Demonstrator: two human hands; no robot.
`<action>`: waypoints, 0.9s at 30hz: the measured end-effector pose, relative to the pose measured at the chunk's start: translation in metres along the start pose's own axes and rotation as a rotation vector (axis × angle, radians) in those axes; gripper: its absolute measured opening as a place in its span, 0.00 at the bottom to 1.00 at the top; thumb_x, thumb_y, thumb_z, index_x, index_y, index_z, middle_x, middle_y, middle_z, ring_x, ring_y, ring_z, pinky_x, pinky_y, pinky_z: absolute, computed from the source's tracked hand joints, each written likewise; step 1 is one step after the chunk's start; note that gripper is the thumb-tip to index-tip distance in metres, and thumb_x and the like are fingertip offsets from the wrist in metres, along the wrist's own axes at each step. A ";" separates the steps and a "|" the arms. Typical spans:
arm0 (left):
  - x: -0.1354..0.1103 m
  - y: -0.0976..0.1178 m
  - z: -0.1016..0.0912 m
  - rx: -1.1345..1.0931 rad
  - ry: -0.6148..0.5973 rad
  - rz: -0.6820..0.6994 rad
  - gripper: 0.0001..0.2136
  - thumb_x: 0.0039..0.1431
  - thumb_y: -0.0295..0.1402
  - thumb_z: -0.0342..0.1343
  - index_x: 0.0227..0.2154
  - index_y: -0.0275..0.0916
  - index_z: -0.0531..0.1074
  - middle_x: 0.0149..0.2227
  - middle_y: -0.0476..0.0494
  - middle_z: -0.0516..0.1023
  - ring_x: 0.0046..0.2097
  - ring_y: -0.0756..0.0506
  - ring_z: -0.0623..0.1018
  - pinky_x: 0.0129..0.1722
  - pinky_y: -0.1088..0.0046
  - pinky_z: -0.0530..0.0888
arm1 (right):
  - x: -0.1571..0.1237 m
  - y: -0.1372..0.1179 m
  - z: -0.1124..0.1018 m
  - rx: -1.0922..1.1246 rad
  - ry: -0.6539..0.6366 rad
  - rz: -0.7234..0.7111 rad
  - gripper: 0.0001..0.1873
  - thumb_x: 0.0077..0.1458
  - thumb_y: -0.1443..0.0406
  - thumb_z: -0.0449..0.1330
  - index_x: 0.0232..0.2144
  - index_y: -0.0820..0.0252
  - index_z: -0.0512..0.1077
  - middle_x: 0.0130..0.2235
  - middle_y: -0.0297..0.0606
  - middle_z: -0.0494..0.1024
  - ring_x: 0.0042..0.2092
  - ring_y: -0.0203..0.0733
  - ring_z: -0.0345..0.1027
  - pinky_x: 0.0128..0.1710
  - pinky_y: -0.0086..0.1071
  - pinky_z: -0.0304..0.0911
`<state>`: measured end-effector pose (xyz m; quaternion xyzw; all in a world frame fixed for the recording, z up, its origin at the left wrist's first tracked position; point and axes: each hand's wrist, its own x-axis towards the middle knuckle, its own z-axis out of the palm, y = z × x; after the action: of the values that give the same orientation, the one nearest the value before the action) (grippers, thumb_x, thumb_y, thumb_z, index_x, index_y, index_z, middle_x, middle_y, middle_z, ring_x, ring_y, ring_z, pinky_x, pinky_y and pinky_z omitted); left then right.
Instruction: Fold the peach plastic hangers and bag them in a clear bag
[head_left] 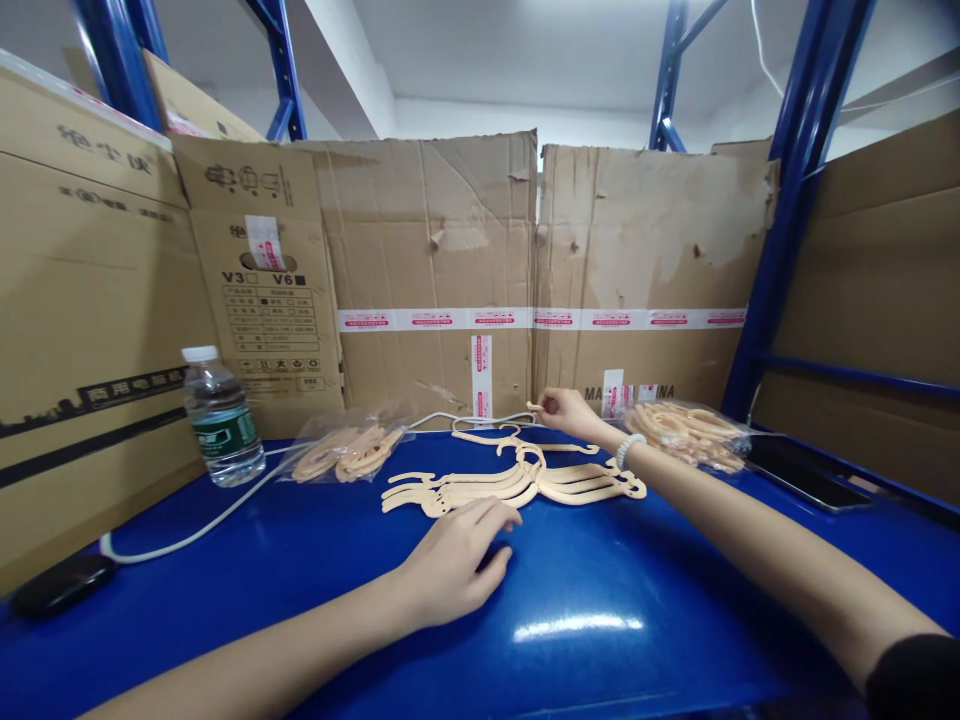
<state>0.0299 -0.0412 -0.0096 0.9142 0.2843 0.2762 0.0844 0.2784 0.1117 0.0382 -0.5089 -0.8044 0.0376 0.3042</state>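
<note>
Several beige hangers (487,490) lie overlapping on the blue tabletop, their hooks gathered near the middle. Just in front of them rests my left hand (461,560), palm down with thumb and fingers apart, holding nothing. Its fingertips are close to the nearest hanger; whether they touch it I cannot tell. Beyond the pile, my right hand (564,408) is closed in a pinch near the cardboard. A small pale tip shows at its fingers, too small to name. Below that hand, another hanger (480,438) lies at the back of the pile, partly covered.
Bagged hangers lie at left (352,452) and right (679,435). A water bottle (221,420) stands at left, near a black device (64,585) and white cable (187,540). A phone (810,475) lies at right. Cardboard (435,260) and blue posts (787,200) enclose the table.
</note>
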 end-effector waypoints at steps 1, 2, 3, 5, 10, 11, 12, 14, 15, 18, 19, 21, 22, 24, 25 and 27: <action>0.000 0.001 0.001 -0.072 0.018 -0.040 0.13 0.55 0.25 0.50 0.44 0.40 0.66 0.42 0.43 0.74 0.39 0.45 0.73 0.42 0.67 0.71 | -0.006 -0.010 -0.001 0.079 0.011 -0.008 0.03 0.55 0.68 0.55 0.33 0.64 0.66 0.33 0.42 0.76 0.36 0.40 0.73 0.35 0.31 0.66; 0.001 0.002 0.002 -0.152 0.030 -0.086 0.13 0.56 0.26 0.50 0.45 0.40 0.66 0.42 0.43 0.74 0.38 0.46 0.73 0.41 0.67 0.71 | -0.013 -0.021 -0.001 0.155 0.016 -0.018 0.04 0.56 0.66 0.55 0.34 0.63 0.65 0.34 0.41 0.76 0.35 0.39 0.73 0.33 0.30 0.66; 0.002 0.003 0.004 -0.240 0.039 -0.139 0.13 0.56 0.27 0.51 0.46 0.40 0.66 0.42 0.43 0.73 0.39 0.46 0.74 0.41 0.67 0.72 | -0.021 -0.033 -0.001 0.233 0.010 -0.028 0.06 0.56 0.64 0.55 0.33 0.62 0.64 0.34 0.40 0.76 0.35 0.39 0.74 0.32 0.30 0.67; 0.005 0.004 0.007 -0.436 0.055 -0.257 0.16 0.58 0.32 0.52 0.50 0.39 0.64 0.46 0.40 0.72 0.42 0.45 0.74 0.41 0.66 0.73 | -0.042 -0.058 -0.001 0.395 -0.015 -0.047 0.11 0.55 0.58 0.57 0.32 0.60 0.63 0.33 0.37 0.76 0.34 0.38 0.74 0.31 0.29 0.68; 0.011 0.009 0.008 -0.910 0.238 -0.450 0.23 0.57 0.46 0.55 0.51 0.38 0.63 0.48 0.36 0.72 0.44 0.42 0.75 0.41 0.64 0.75 | -0.096 -0.113 0.006 1.057 -0.055 0.103 0.17 0.41 0.57 0.69 0.23 0.62 0.67 0.25 0.32 0.72 0.28 0.34 0.67 0.31 0.29 0.64; 0.011 0.011 0.008 -0.945 0.293 -0.454 0.21 0.56 0.47 0.56 0.47 0.37 0.66 0.45 0.38 0.73 0.43 0.43 0.76 0.40 0.65 0.75 | -0.103 -0.120 0.008 1.102 -0.058 0.114 0.18 0.41 0.57 0.69 0.21 0.61 0.67 0.24 0.32 0.71 0.28 0.35 0.66 0.31 0.30 0.64; 0.011 0.014 0.006 -0.956 0.337 -0.449 0.20 0.56 0.47 0.57 0.43 0.36 0.69 0.42 0.40 0.74 0.42 0.43 0.75 0.40 0.66 0.75 | -0.108 -0.125 0.010 1.133 -0.076 0.120 0.18 0.41 0.56 0.69 0.20 0.61 0.67 0.23 0.32 0.71 0.28 0.35 0.66 0.31 0.30 0.63; 0.011 0.018 0.003 -0.967 0.394 -0.431 0.17 0.55 0.47 0.58 0.36 0.36 0.71 0.36 0.43 0.75 0.40 0.44 0.75 0.38 0.69 0.74 | -0.111 -0.129 0.011 1.159 -0.133 0.104 0.18 0.41 0.55 0.69 0.21 0.61 0.67 0.23 0.32 0.72 0.28 0.36 0.66 0.31 0.31 0.63; 0.012 0.019 0.000 -0.995 0.415 -0.431 0.16 0.55 0.46 0.58 0.34 0.36 0.71 0.34 0.44 0.74 0.38 0.45 0.75 0.36 0.70 0.74 | -0.110 -0.128 0.011 1.150 -0.158 0.089 0.18 0.41 0.54 0.69 0.22 0.62 0.69 0.23 0.33 0.73 0.28 0.36 0.66 0.31 0.31 0.63; 0.013 0.017 -0.009 -1.111 0.515 -0.513 0.15 0.52 0.44 0.60 0.32 0.37 0.68 0.34 0.46 0.74 0.34 0.47 0.74 0.32 0.72 0.73 | -0.093 -0.111 0.002 1.003 -0.119 0.029 0.19 0.47 0.52 0.65 0.28 0.64 0.73 0.27 0.36 0.75 0.30 0.36 0.67 0.31 0.30 0.62; 0.014 0.014 -0.013 -1.130 0.555 -0.550 0.14 0.51 0.42 0.61 0.31 0.37 0.67 0.33 0.46 0.74 0.33 0.48 0.74 0.31 0.73 0.73 | -0.085 -0.101 -0.002 0.895 -0.073 0.012 0.19 0.50 0.51 0.62 0.29 0.64 0.73 0.29 0.37 0.75 0.30 0.36 0.68 0.31 0.30 0.62; 0.015 0.006 -0.020 -1.126 0.626 -0.604 0.13 0.48 0.39 0.62 0.29 0.37 0.65 0.30 0.46 0.75 0.30 0.50 0.73 0.29 0.74 0.72 | -0.067 -0.076 -0.009 0.546 -0.009 -0.042 0.16 0.57 0.55 0.57 0.33 0.65 0.73 0.31 0.39 0.77 0.33 0.38 0.69 0.33 0.30 0.63; 0.016 0.002 -0.024 -1.121 0.648 -0.623 0.13 0.46 0.38 0.62 0.28 0.37 0.65 0.29 0.46 0.75 0.28 0.50 0.73 0.29 0.75 0.71 | -0.059 -0.062 -0.011 0.293 -0.024 -0.075 0.13 0.59 0.60 0.55 0.34 0.65 0.74 0.33 0.41 0.77 0.35 0.39 0.70 0.35 0.30 0.63; 0.017 -0.007 -0.029 -1.105 0.651 -0.644 0.13 0.45 0.36 0.61 0.27 0.37 0.64 0.26 0.46 0.75 0.26 0.50 0.72 0.27 0.75 0.70 | -0.046 -0.033 -0.012 -0.063 -0.093 -0.134 0.07 0.56 0.68 0.57 0.36 0.65 0.74 0.38 0.45 0.78 0.42 0.43 0.70 0.42 0.33 0.62; 0.018 -0.010 -0.030 -1.089 0.637 -0.652 0.13 0.44 0.36 0.61 0.27 0.37 0.64 0.26 0.47 0.75 0.26 0.50 0.72 0.26 0.75 0.70 | -0.042 -0.020 -0.010 -0.111 -0.110 -0.130 0.07 0.54 0.70 0.58 0.35 0.66 0.75 0.39 0.48 0.77 0.44 0.46 0.70 0.44 0.34 0.61; 0.019 -0.015 -0.031 -1.050 0.596 -0.660 0.13 0.44 0.37 0.61 0.26 0.37 0.64 0.26 0.46 0.75 0.25 0.50 0.72 0.25 0.75 0.70 | -0.037 0.002 -0.003 -0.176 -0.163 -0.124 0.06 0.53 0.71 0.59 0.33 0.66 0.75 0.38 0.49 0.78 0.43 0.47 0.70 0.43 0.34 0.61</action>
<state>0.0184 -0.0181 0.0207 0.5028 0.3874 0.5769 0.5141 0.2923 0.0803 0.0231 -0.4783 -0.8565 -0.0105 0.1936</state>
